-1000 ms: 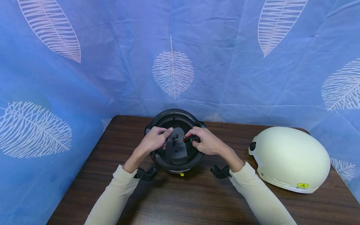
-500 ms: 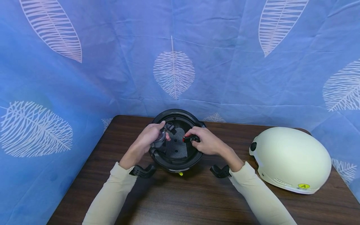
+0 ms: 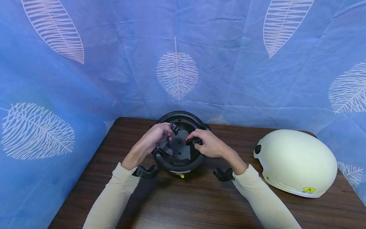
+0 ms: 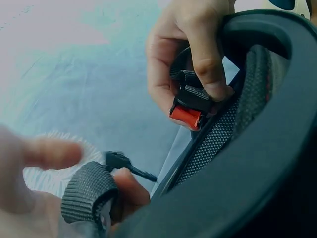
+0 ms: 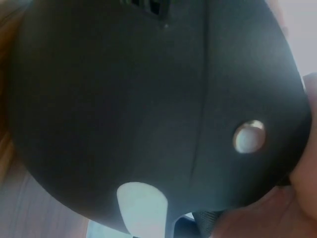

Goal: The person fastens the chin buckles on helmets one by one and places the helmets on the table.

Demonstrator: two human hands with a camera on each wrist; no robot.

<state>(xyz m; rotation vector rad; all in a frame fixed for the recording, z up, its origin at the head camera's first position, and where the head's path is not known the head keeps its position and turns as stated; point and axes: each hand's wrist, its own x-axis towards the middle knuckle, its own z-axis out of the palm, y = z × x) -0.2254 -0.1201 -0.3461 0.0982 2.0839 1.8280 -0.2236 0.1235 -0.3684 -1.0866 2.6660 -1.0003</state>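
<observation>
- The left hand (image 3: 154, 136) is holding a dark ribbed strap (image 4: 89, 191) in its curled fingers, while its thumb is standing off from the strap in the left wrist view.
- The right hand (image 3: 210, 143) is pinching a black buckle (image 4: 194, 99), its red tab (image 4: 185, 117) showing below the thumb.
- With that thumb lifted, the left hold is probably looking loose: the strap could be sliding or twisting, turning the black clip (image 4: 120, 161) at its end out of line.
- The right fingers are sitting close to the red tab, so a hard squeeze could be pressing it by mistake.
- The clip is sticking out just beyond the left fingertips, on the side toward the right hand; it and the buckle are lying near each other but apart.
- Below both hands the black helmet (image 3: 178, 166) is resting with its opening up, the left hand over one side and the right hand over the other; a tug on either strap could be rocking its rounded shell.
- Farther right, well apart, a white helmet (image 3: 297, 160) is sitting on the dark table (image 3: 186, 203).
</observation>
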